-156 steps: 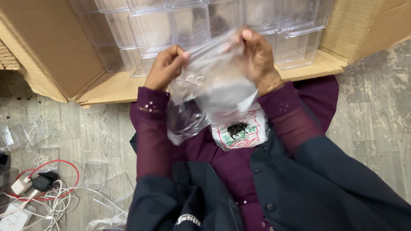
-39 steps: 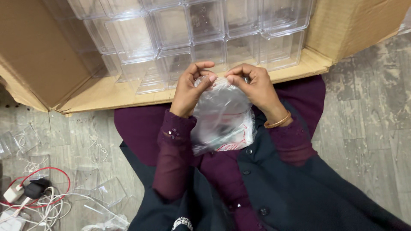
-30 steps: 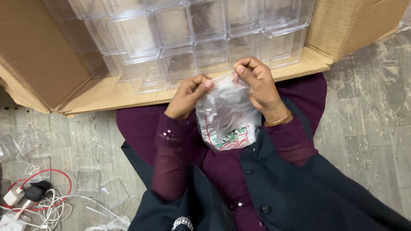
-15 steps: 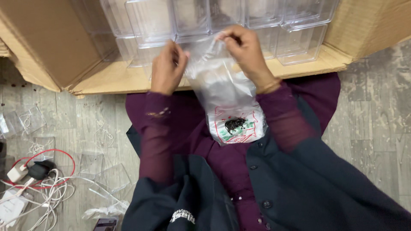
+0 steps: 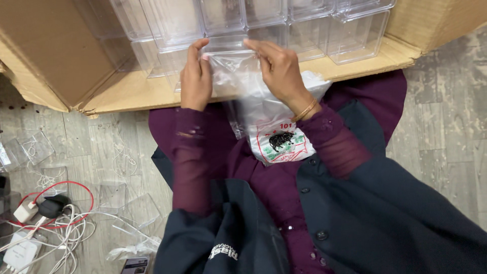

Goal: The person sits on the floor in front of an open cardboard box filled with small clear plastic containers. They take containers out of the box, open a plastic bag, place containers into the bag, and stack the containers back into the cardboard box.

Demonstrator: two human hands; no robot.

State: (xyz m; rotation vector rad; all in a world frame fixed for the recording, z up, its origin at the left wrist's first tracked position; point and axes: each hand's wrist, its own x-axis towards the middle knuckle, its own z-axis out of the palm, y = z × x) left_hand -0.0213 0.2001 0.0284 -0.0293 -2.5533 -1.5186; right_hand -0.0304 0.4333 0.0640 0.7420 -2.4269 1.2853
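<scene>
both hands, left hand [image 5: 196,76] and right hand [image 5: 280,71], pinch a clear bag [image 5: 238,76] above the cardboard box [image 5: 127,91]; uneven pulling could tear it.

We record a clear plastic bag [image 5: 238,76] over a white bag [image 5: 279,137] printed red, green and black; maroon sleeves [image 5: 190,152]; brown cardboard box [image 5: 50,50]; red cable [image 5: 76,182] at near left.
</scene>
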